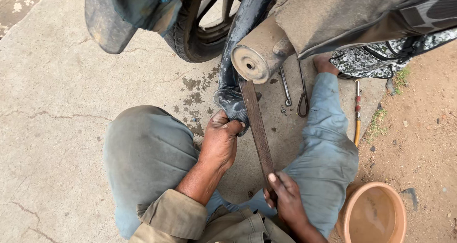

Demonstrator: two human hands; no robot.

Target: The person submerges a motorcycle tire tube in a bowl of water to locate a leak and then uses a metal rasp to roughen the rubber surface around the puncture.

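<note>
Grip-wise, your left hand (220, 140) clenches black rubber tube (232, 105) & right hand (284, 198) grasps long flat rusty metal file (257, 129) w/ tip under exhaust pipe (259, 53).

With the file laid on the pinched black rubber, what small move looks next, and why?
Probably a push stroke of the flat file along the black rubber tube: the left hand pinches the tube's fold taut, the right hand grips the file's near end, and its far end rests there.
</note>
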